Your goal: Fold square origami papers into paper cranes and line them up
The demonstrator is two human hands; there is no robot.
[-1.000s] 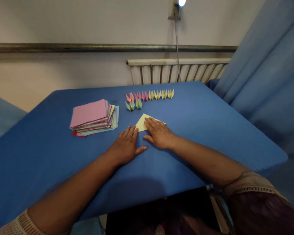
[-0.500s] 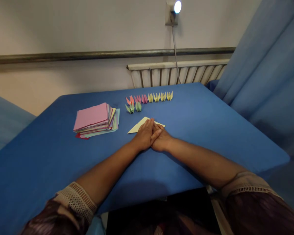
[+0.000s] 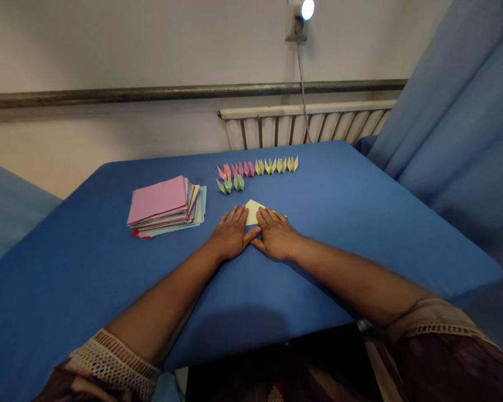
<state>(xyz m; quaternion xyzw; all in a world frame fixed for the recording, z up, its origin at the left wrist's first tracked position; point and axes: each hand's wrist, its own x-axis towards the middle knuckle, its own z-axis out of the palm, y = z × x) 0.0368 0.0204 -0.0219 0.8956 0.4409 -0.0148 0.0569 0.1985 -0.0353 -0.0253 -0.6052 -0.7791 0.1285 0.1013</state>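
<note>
A pale yellow sheet of paper (image 3: 252, 214), folded into a triangle, lies flat on the blue table with its peak pointing away from me. My left hand (image 3: 231, 231) rests flat over its left part, fingers stretched out. Over the right part lies my right hand (image 3: 275, 231), also flat with extended fingers. The two thumbs meet near the fold's lower edge. Both hands cover much of the paper, so only its middle and a small right tip show.
Left of my hands stands a stack of coloured paper (image 3: 159, 200), pink on top. Beyond the folded sheet sit several small folded paper cranes: yellow (image 3: 270, 166), pink (image 3: 248, 168), orange (image 3: 225, 171) and green (image 3: 238, 182). A blue curtain (image 3: 456, 123) hangs at the right.
My left hand has slid left along the paper, away from where it overlapped my right hand. The middle of the folded sheet now shows between them.
</note>
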